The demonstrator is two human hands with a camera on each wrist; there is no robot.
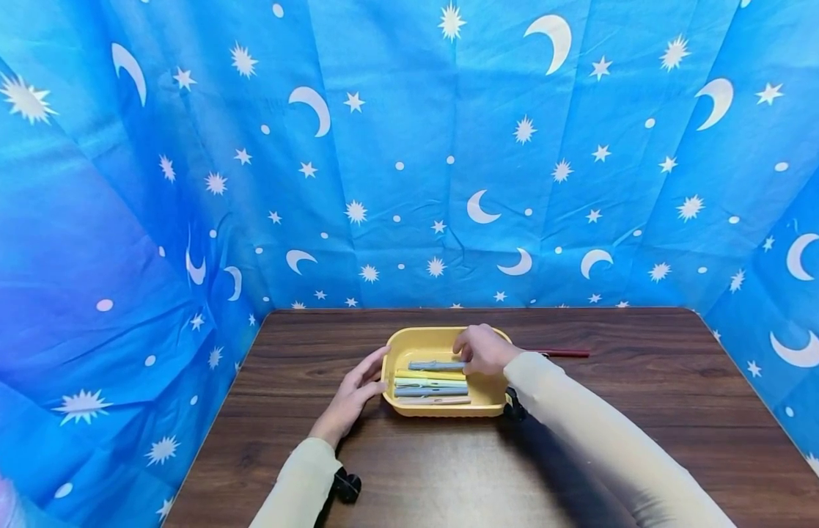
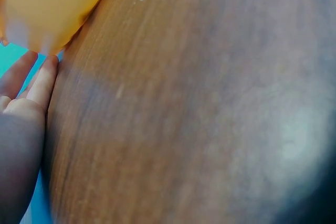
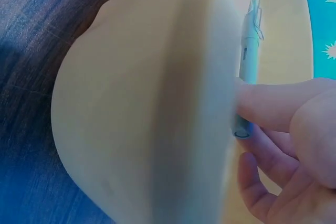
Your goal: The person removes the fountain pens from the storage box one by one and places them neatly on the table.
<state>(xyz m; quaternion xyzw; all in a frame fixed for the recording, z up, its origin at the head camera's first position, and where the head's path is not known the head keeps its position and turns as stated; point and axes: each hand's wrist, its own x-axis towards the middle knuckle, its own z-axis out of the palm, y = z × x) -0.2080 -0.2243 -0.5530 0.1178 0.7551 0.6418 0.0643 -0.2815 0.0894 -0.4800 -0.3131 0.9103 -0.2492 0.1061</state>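
Observation:
A yellow plastic tray (image 1: 442, 412) with rounded corners stands on the table. Inside its right part, my right hand (image 1: 483, 350) pinches the end of a grey-blue pen (image 1: 432, 366) between thumb and fingers; its wire clip shows in the right wrist view. Side by side below that pen lie a yellow pen (image 1: 435, 375), a pale mint pen (image 1: 425, 383), another grey-blue pen (image 1: 432, 392) and a beige pen (image 1: 442, 401). At the tray's left wall, my left hand (image 1: 350, 396) touches the outside with extended fingers. The tray's wall fills much of the right wrist view.
A dark red pen (image 1: 569, 353) lies on the brown wooden table (image 1: 647, 411) to the right of the tray, partly behind the right wrist. Blue cloth (image 1: 409, 147) with moons and stars hangs behind the table and along both sides.

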